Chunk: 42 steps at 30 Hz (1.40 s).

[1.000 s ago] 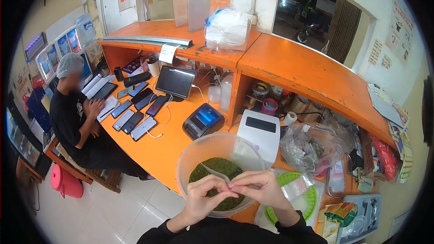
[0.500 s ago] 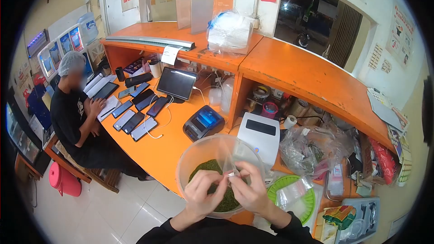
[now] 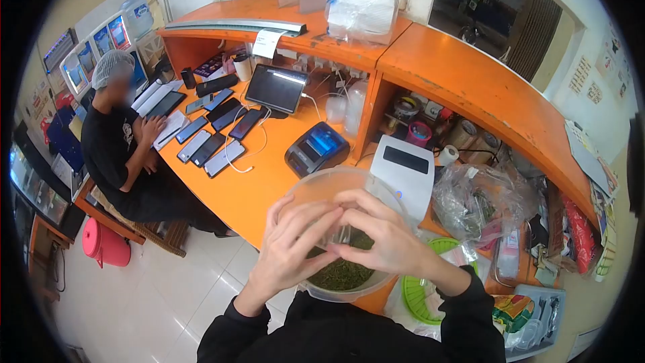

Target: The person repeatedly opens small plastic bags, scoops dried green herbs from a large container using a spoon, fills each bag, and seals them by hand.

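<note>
Both hands meet above a clear round tub [image 3: 312,191] that holds chopped green herbs [image 3: 342,274]. My left hand [image 3: 289,238] has its fingers closed round one side of a small clear plastic bag [image 3: 342,234]. On the other side, my right hand [image 3: 379,232] pinches the same bag, thumb and fingertips meeting those of the left. The bag is mostly hidden between the fingers. To the right of the tub, a green basket [image 3: 413,299] has clear plastic packets on it.
A person in a hair net [image 3: 111,141] sits at the left of the orange desk [image 3: 232,205]. Several phones [image 3: 225,160], a tablet [image 3: 277,89], a receipt printer [image 3: 316,149] and a white device [image 3: 403,171] lie beyond the tub. A plastic bag heap [image 3: 480,202] is at right.
The view has shifted, so the desk and tub appear further right. Both hands are raised nearer the camera and closed more fully round the bag, which showed upright between them before.
</note>
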Each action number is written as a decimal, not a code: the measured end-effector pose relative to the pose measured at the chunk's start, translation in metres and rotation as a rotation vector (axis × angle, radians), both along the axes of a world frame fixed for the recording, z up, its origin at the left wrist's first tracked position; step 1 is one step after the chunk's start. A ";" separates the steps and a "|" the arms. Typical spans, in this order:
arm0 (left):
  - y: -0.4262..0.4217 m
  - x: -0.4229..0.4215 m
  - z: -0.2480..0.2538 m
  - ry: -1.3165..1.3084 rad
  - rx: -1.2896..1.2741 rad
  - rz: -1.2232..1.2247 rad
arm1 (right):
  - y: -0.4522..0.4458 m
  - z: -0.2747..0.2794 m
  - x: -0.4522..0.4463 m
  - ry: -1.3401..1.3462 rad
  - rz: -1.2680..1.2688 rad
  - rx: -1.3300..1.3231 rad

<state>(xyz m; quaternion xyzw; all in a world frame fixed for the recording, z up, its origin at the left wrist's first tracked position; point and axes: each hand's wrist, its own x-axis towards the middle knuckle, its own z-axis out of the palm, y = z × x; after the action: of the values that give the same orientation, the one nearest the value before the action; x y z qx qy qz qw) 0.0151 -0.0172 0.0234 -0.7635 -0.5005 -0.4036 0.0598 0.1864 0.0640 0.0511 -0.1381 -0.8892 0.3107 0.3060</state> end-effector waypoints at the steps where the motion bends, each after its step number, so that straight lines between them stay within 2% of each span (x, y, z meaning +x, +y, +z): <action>1: -0.002 -0.003 -0.002 -0.058 0.005 0.013 | 0.006 -0.001 -0.003 0.037 0.025 -0.030; 3: -0.005 -0.012 -0.006 -0.171 0.016 0.041 | 0.022 -0.004 -0.012 0.114 0.072 -0.088; 4: -0.008 -0.019 -0.008 -0.179 0.036 0.072 | 0.026 -0.002 -0.020 0.097 0.011 -0.378; 5: -0.011 -0.023 -0.012 -0.334 0.033 0.063 | 0.042 -0.023 -0.030 0.060 0.025 -0.148; 6: -0.015 -0.026 -0.016 -0.486 0.031 0.053 | 0.055 -0.053 -0.037 -0.116 0.074 -0.144; 8: -0.022 -0.033 -0.034 -0.773 0.050 -0.019 | 0.073 -0.106 -0.045 -0.744 0.264 -0.133; 10: -0.031 -0.035 -0.049 -1.006 0.103 -0.110 | 0.071 -0.147 -0.043 -1.133 0.309 0.013; 13: -0.038 -0.037 -0.060 -1.243 0.170 -0.166 | 0.069 -0.176 -0.040 -1.052 0.275 0.259; 14: -0.040 -0.037 -0.060 -1.310 0.168 -0.174 | 0.072 -0.180 -0.040 -1.054 0.278 0.224; 16: -0.044 -0.040 -0.063 -1.386 0.140 -0.153 | 0.076 -0.149 -0.049 -1.060 0.288 0.152; 17: -0.046 -0.042 -0.065 -1.405 0.134 -0.141 | 0.084 -0.158 -0.046 -0.878 0.257 0.120; 22: -0.046 -0.043 -0.068 -1.467 0.104 -0.113 | 0.082 -0.152 -0.032 -0.538 0.178 0.609; 25: -0.045 -0.045 -0.071 -1.445 0.087 -0.125 | 0.072 -0.148 -0.016 -0.631 0.270 0.381; 26: -0.045 -0.045 -0.071 -1.438 0.087 -0.122 | 0.073 -0.153 -0.013 -0.834 0.298 0.254; 29: -0.044 -0.047 -0.069 -1.394 0.078 -0.133 | 0.079 -0.140 0.004 -0.888 0.443 -0.275; 32: -0.040 -0.051 -0.069 -1.355 0.068 -0.169 | 0.085 -0.114 -0.001 -1.033 0.538 -0.349; 35: -0.037 -0.045 -0.062 -1.397 0.090 -0.159 | 0.089 -0.108 -0.007 -1.032 0.517 -0.424; 38: -0.038 -0.047 -0.060 -1.381 0.097 -0.170 | 0.097 -0.128 -0.005 -0.974 0.604 -0.650; 42: -0.042 -0.050 -0.056 -1.370 0.119 -0.168 | 0.098 -0.126 -0.006 -1.000 0.651 -0.629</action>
<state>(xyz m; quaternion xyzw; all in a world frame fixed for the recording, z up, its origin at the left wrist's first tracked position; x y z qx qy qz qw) -0.0351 -0.0592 -0.0324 -0.3679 -0.3418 -0.8249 -0.2596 0.1800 0.1623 -0.0747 -0.0728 -0.7872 0.5301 -0.3066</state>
